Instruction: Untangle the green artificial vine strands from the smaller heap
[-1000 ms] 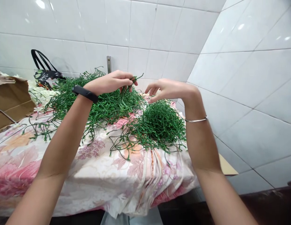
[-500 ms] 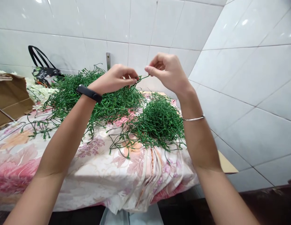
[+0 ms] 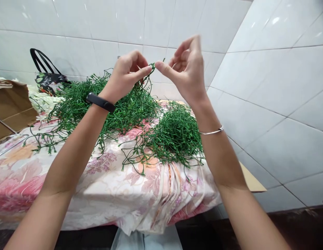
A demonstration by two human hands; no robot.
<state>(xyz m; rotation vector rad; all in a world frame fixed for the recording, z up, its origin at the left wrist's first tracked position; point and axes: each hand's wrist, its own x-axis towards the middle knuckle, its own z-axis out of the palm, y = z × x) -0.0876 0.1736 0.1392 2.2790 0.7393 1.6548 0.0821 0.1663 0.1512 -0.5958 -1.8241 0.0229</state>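
My left hand (image 3: 129,74) is closed in a pinch on a thin green plastic sprig (image 3: 151,66), raised above the table. My right hand (image 3: 186,67) pinches the same sprig's tip from the right, its other fingers curled upward. Below the left hand lies a large loose pile of green sprigs (image 3: 96,100). A rounder, denser heap of sprigs (image 3: 177,135) sits under the right wrist. Both piles rest on a table with a pink floral cloth (image 3: 73,187). A black band is on my left wrist, a thin metal bangle on my right.
A black floral bag (image 3: 47,78) leans on the white tiled wall at the back left. A brown cardboard box (image 3: 13,107) stands at the left edge, with a metal rail (image 3: 7,139) beside it. The tiled side wall (image 3: 276,104) closes in on the right.
Both hands have risen from just above the piles. My right hand, open a second ago, came up and pinched the sprig that the left hand lifted.
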